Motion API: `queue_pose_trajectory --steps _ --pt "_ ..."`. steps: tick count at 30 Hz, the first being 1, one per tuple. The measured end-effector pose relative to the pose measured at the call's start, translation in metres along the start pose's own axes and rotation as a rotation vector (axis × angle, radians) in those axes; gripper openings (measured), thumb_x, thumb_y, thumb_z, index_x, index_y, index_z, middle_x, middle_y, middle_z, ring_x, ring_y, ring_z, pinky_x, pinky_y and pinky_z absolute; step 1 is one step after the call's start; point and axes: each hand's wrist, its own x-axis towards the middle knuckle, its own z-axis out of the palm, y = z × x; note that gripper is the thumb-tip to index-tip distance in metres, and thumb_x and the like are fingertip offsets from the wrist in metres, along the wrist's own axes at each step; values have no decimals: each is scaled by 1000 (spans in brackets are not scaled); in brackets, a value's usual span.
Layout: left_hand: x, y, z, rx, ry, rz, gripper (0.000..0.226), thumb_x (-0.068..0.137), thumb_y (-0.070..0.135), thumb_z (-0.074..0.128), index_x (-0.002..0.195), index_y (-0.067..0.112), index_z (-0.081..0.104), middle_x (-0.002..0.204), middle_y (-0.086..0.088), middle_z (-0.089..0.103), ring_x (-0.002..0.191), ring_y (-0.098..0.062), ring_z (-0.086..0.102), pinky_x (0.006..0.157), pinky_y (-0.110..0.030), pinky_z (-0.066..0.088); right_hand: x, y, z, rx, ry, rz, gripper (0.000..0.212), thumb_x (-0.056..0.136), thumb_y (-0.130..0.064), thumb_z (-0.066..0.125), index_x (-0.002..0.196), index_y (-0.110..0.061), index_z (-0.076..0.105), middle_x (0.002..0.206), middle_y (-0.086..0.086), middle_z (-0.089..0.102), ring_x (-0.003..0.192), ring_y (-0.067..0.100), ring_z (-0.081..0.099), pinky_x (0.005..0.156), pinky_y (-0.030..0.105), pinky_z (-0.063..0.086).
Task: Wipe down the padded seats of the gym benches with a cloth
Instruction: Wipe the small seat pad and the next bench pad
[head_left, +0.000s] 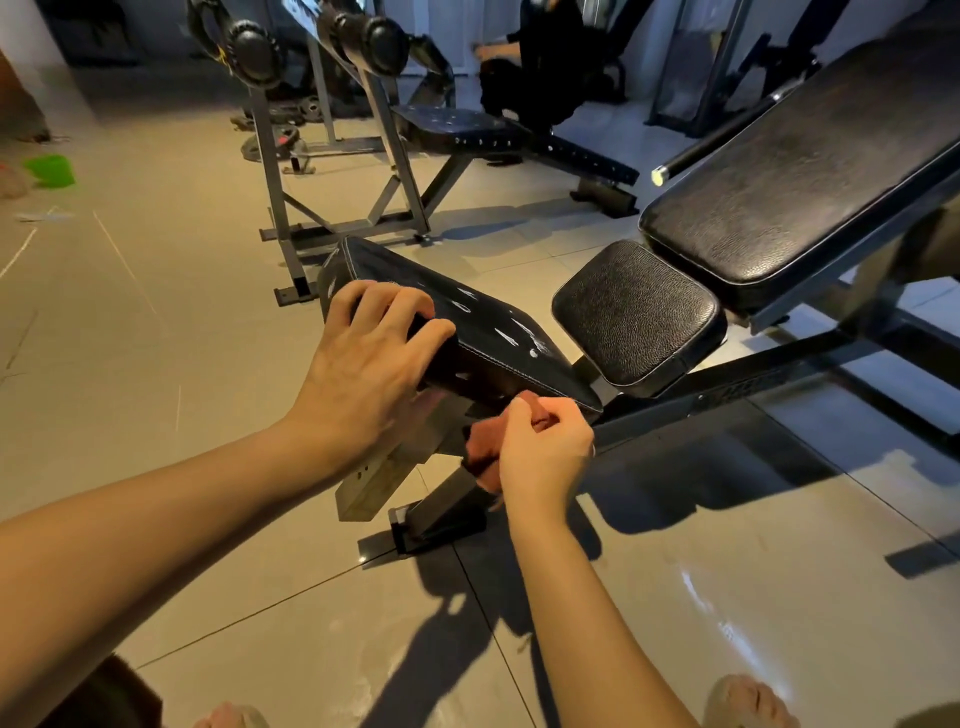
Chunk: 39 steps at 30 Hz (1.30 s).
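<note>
A black padded pad (483, 325) with white stitching and pale smears tilts on a steel frame in the middle of the view. My left hand (371, 358) grips its near left edge, fingers curled over the top. My right hand (543, 449) holds a bunched reddish-brown cloth (485, 441) against the pad's lower near corner. To the right lie a small black seat pad (636, 317) and the long inclined backrest (810, 171) of an adjustable bench.
A flat black bench (467, 130) and a grey steel rack (332, 171) with weight plates stand behind. A person in dark clothes (540, 62) crouches at the back. A green object (49, 171) lies far left on the tiled floor. A chrome bar end (662, 175) juts out.
</note>
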Motion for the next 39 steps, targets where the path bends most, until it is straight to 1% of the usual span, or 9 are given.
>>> queue_pose_trajectory --steps 3,8,12,15,20,27,32,37,39 --pt "2 -6 0 -7 -2 39 66 71 38 86 127 14 60 124 -18 56 119 -38 45 102 -52 32 4 10 -7 -98 44 -94 6 95 -24 63 90 -21 63 84 -8 64 79 3 63 60 22 48" --pt "4 -14 6 -20 46 102 66 68 33 89 123 12 60 122 -19 57 116 -39 46 100 -52 33 26 31 -19 -114 232 42 13 93 -25 65 83 -30 58 86 -7 61 86 19 63 70 44 61" --pt "7 -12 8 -45 50 70 63 68 35 89 120 12 61 121 -19 57 116 -38 43 98 -51 32 0 6 6 -129 67 -156 9 95 -24 64 86 -24 60 91 -9 60 85 3 58 66 13 48" --pt "7 -15 8 -61 40 80 65 68 35 89 122 13 60 122 -20 56 117 -39 42 99 -52 31 5 13 2 -186 78 -219 9 95 -27 64 88 -24 60 91 -8 60 84 6 60 62 17 46" --pt "7 -13 9 -56 30 74 68 65 35 92 122 13 61 122 -20 56 117 -39 43 100 -51 30 30 35 -22 -162 286 42 14 95 -23 64 85 -28 55 85 -12 54 87 18 60 71 39 59" --pt "6 -10 8 -58 40 72 64 67 32 89 120 11 60 121 -21 56 116 -40 44 99 -53 32 -13 -7 5 -171 22 -278 10 96 -20 63 86 -21 60 83 -13 56 82 -6 56 59 9 42" --pt "4 -8 9 -53 35 72 64 68 31 90 121 10 61 121 -21 55 115 -40 45 99 -53 33 28 29 -26 -193 267 -11 13 92 -20 65 81 -23 58 85 -3 61 83 18 60 73 41 55" --pt "5 -7 8 -38 37 57 60 71 31 86 121 10 60 122 -21 55 117 -41 44 100 -53 32 -3 3 5 -177 57 -226 13 95 -24 64 83 -24 58 89 -10 57 85 0 55 65 11 41" --pt "5 -8 8 -36 29 66 61 71 33 86 121 10 60 122 -21 55 117 -41 44 99 -53 33 -5 4 7 -236 15 -305 11 96 -27 63 87 -23 59 90 -12 55 86 -2 54 64 10 42"
